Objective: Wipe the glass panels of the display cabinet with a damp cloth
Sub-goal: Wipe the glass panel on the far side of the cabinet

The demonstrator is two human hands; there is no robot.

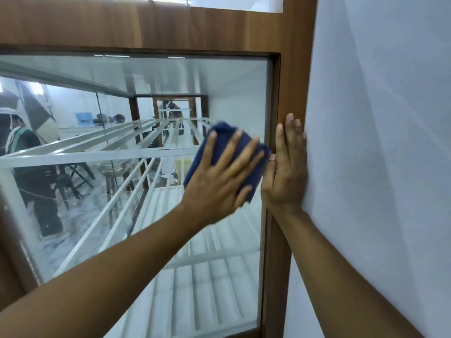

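Note:
A large glass panel [146, 98] fills the brown wooden frame [290, 89] of the display cabinet. My left hand [219, 176] presses a folded dark blue cloth [227, 135] flat against the glass near the panel's right edge, fingers spread and straight. My right hand [285, 169] lies flat on the wooden frame's right upright, fingers straight and pointing up, right beside the cloth. Part of the cloth is hidden under my left hand.
White slatted shelves [122, 147] run back inside the cabinet behind the glass. A plain white wall [380, 142] stands directly right of the frame. Through the glass, a person [29, 167], stools and a room show at the left.

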